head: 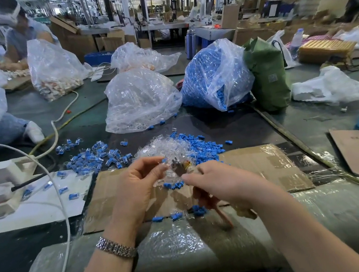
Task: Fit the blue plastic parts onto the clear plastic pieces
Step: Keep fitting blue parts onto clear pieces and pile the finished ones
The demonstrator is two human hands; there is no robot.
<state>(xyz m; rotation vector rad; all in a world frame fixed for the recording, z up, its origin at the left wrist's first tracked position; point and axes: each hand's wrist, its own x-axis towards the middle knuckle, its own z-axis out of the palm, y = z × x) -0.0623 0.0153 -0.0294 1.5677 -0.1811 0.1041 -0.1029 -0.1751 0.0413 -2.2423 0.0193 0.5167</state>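
My left hand [139, 180] pinches a clear plastic piece [167, 172] between thumb and fingertips above the cardboard sheet [265, 162]. My right hand [214, 182] grips a brown tool [178, 168]. The tool's head meets the clear piece, and its blurred reddish handle hangs down below the hand. Just beyond the hands lie a pile of clear pieces [164, 146] and a pile of loose blue parts [204, 147]. Several fitted blue-and-clear pieces [92, 159] are heaped to the left. A few blue parts [173, 185] lie under the hands.
A bag of clear pieces [139, 100] and a bag of blue parts [212, 74] stand behind the piles, beside a green bag [267, 75]. A power strip [3, 176] with white cables sits at the left. Another person [21, 30] works at the far left.
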